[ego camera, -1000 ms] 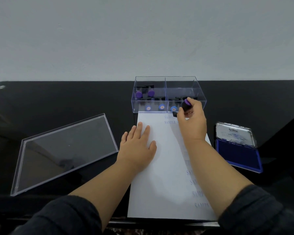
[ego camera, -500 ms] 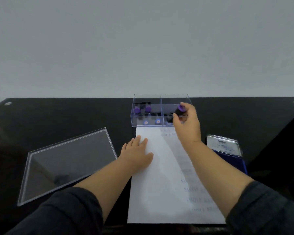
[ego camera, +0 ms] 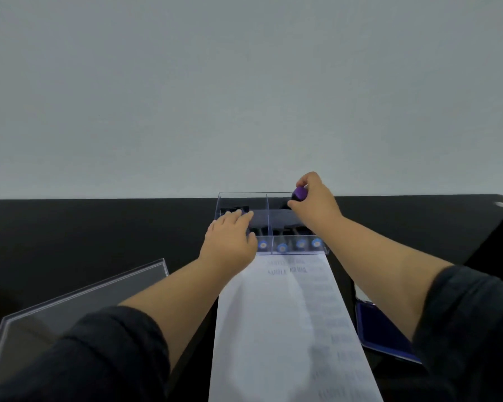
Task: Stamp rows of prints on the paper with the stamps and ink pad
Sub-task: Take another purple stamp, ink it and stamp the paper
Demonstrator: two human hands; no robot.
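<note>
A purple-capped black stamp [ego camera: 298, 195] is pinched in the curled fingers of the right hand [ego camera: 314, 203] over the right compartment of the clear plastic divided box [ego camera: 294, 250], just right of frame centre. The left hand [ego camera: 230, 242] is laid into the left compartment; what its fingers hold cannot be told. A stamp exchange is judged under way; next, the blue ink pad [ego camera: 381, 329] at lower right and the white printed paper sheet [ego camera: 273, 329] are called for.
</note>
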